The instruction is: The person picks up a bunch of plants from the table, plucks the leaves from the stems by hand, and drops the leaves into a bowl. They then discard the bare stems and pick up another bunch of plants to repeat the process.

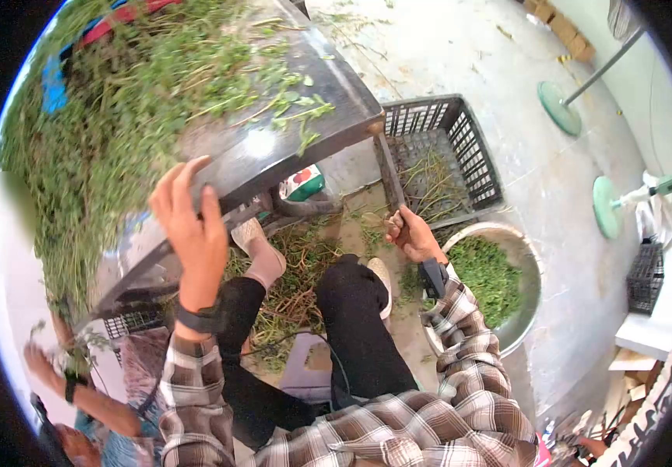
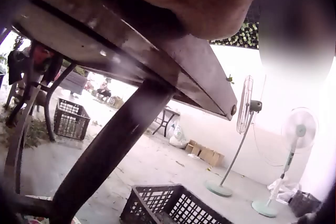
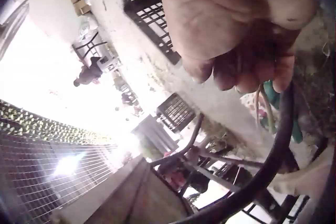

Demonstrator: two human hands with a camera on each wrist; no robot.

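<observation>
Green with leafy, tangled stems (image 1: 122, 132), at left.
Open-fingered at left hand (image 1: 194, 233); curled at right hand (image 1: 416, 238), grasp impossible to tell.

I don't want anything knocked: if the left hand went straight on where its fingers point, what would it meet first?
Probably the loose greens on the table; the depth is unclear, so the left hand might pass above them.

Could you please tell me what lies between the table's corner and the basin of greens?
A black crate holding some stems lies between table and basin, in the head view.
</observation>
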